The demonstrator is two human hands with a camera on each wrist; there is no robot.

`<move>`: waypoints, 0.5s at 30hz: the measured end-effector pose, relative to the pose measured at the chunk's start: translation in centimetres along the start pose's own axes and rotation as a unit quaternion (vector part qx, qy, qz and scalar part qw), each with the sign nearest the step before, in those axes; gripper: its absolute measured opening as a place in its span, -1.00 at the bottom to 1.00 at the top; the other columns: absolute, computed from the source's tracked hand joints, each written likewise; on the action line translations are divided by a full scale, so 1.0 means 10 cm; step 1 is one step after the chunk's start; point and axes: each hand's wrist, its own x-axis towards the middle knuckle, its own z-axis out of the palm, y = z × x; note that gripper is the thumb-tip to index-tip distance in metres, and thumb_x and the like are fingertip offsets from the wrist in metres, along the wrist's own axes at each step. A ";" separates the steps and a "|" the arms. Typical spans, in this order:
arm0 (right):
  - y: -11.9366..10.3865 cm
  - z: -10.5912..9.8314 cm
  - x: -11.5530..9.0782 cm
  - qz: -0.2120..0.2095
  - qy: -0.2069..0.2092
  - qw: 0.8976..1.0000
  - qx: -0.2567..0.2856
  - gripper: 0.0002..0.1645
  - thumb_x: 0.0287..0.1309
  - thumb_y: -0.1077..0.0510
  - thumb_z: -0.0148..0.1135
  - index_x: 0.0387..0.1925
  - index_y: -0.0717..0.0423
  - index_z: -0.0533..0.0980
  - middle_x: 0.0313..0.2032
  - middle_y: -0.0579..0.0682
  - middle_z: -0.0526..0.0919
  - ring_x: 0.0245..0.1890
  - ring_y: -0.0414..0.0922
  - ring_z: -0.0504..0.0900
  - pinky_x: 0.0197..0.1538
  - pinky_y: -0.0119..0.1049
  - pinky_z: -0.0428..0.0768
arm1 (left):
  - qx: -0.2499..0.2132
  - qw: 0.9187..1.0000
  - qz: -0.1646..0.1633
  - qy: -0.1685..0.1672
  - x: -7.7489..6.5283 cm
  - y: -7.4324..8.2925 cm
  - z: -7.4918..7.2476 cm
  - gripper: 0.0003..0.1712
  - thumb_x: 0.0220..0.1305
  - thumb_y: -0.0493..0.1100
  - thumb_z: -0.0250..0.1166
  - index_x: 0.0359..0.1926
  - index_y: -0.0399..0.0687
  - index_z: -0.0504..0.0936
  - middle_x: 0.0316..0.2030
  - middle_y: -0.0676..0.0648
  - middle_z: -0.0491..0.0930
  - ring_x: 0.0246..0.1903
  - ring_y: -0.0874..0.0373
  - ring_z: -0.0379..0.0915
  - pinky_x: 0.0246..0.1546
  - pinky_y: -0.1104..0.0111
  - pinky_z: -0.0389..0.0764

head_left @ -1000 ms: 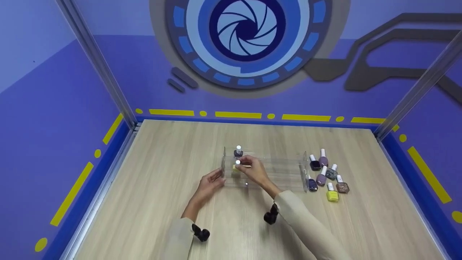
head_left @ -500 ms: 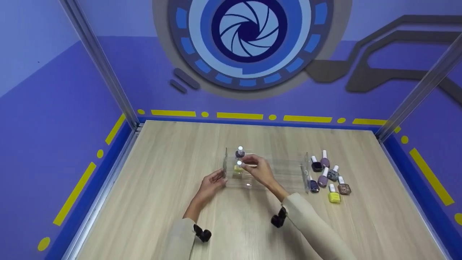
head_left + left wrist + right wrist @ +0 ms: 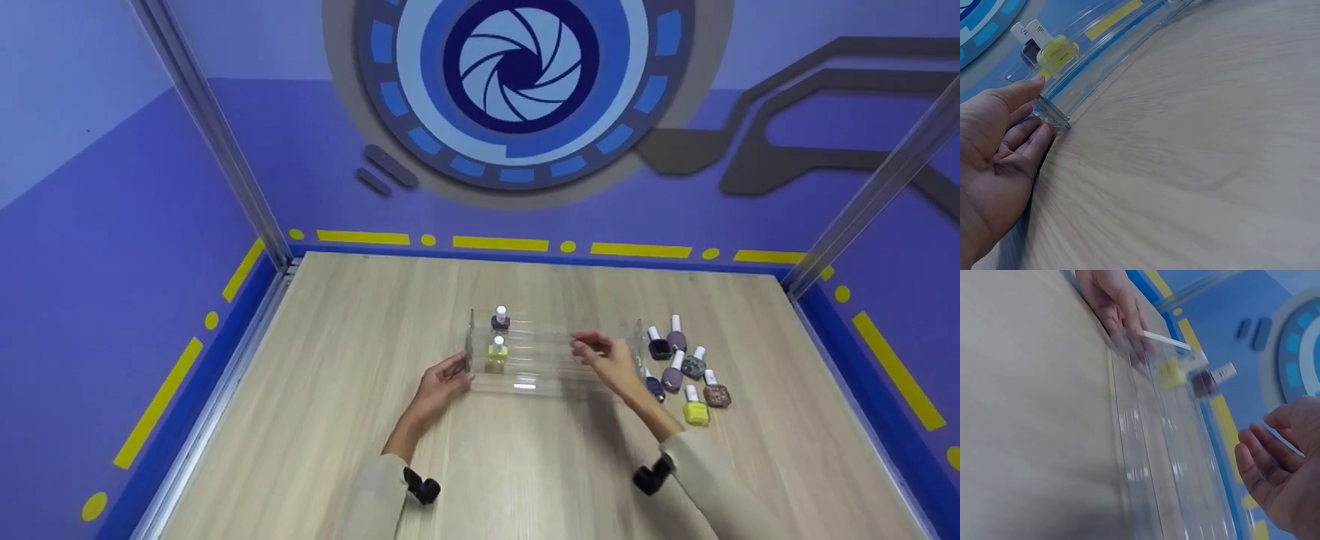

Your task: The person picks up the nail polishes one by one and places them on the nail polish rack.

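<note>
Purple walls with yellow dashes enclose the pale wooden surface (image 3: 337,420). On it the left hand (image 3: 437,384) lies open, its straight fingers (image 3: 1030,90) touching the left end of a clear acrylic rack (image 3: 551,360). Over the rack's right part the right hand (image 3: 611,360) hovers with loosely curled fingers, gripping nothing. A yellow bottle (image 3: 497,349) and a dark bottle (image 3: 500,319) stand in the rack's left end. Loose polish bottles (image 3: 686,364) cluster just right of the rack.
</note>
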 end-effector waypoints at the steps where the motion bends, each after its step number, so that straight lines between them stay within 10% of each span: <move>1: 0.02 -0.08 -0.02 0.005 0.011 1.000 0.001 -0.79 0.27 0.42 0.29 -0.08 0.45 0.65 -0.16 0.40 0.75 -0.33 -0.21 0.76 -0.26 -0.41 0.77 | -0.002 1.000 0.001 -0.002 0.00 -0.01 0.00 -0.27 0.46 -0.21 0.26 0.51 -0.36 0.21 0.50 -0.39 0.23 0.53 -0.25 0.13 0.39 0.27 0.51; 15: 0.38 -0.99 -0.32 0.084 0.076 0.993 0.037 -0.66 0.37 0.36 0.21 0.06 0.58 0.52 -0.37 -0.22 0.77 -0.36 -0.32 0.75 -0.27 -0.42 0.78 | -0.003 1.000 0.005 0.006 0.00 0.00 0.00 -0.27 0.42 -0.20 0.30 0.50 -0.30 0.26 0.49 -0.35 0.27 0.52 -0.21 0.16 0.46 0.24 0.43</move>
